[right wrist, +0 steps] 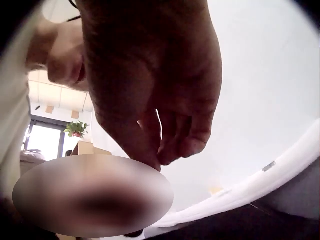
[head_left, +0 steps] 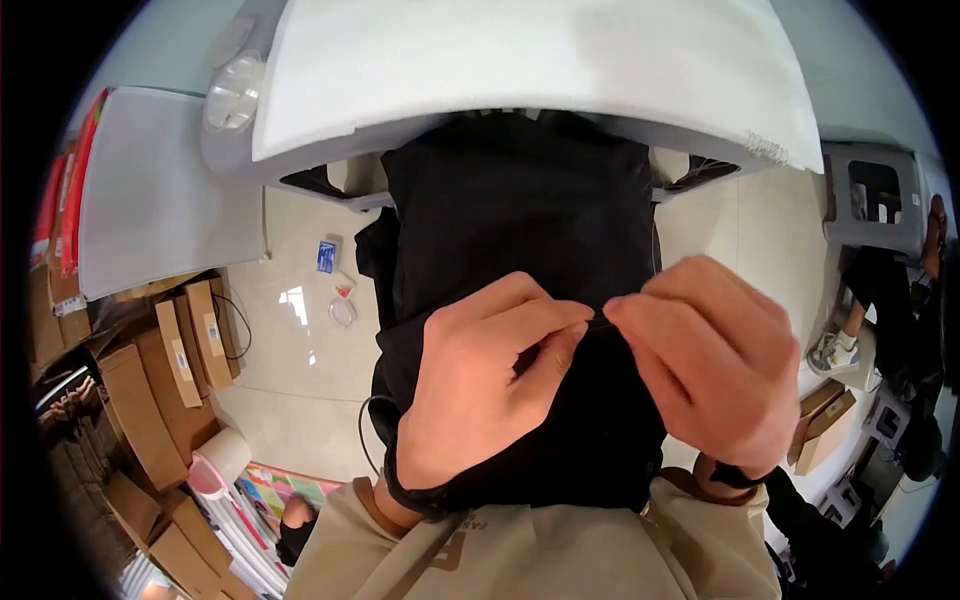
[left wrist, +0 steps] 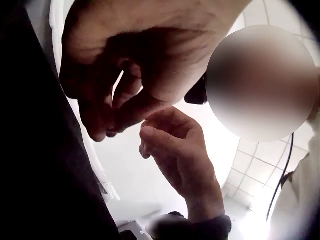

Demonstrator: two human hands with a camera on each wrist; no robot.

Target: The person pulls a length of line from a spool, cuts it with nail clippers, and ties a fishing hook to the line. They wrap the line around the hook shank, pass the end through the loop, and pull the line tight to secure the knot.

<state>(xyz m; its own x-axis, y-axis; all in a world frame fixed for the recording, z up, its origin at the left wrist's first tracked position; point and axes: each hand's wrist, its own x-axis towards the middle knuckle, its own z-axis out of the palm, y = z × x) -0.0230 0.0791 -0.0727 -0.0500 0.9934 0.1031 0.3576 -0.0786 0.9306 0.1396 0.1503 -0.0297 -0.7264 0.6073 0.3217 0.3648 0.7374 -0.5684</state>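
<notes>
In the head view my left hand (head_left: 480,385) and right hand (head_left: 710,360) meet fingertip to fingertip above a black cloth (head_left: 520,215) spread over my lap. The left thumb and forefinger pinch something tiny, mostly hidden by the fingertips; I cannot tell what it is. My right thumb and forefinger are pressed together on a fine thread (head_left: 655,235), which shows as a thin pale line beside the cloth. From the left wrist view, the right hand (left wrist: 180,150) appears just beyond the left fingertips.
A white table (head_left: 520,60) stands in front, with loose pale threads (head_left: 767,148) at its right edge. On the floor to the left lie a small blue box (head_left: 327,257) and a round clear item (head_left: 342,313). Cardboard boxes (head_left: 150,400) are stacked farther left; a grey stool (head_left: 880,200) stands right.
</notes>
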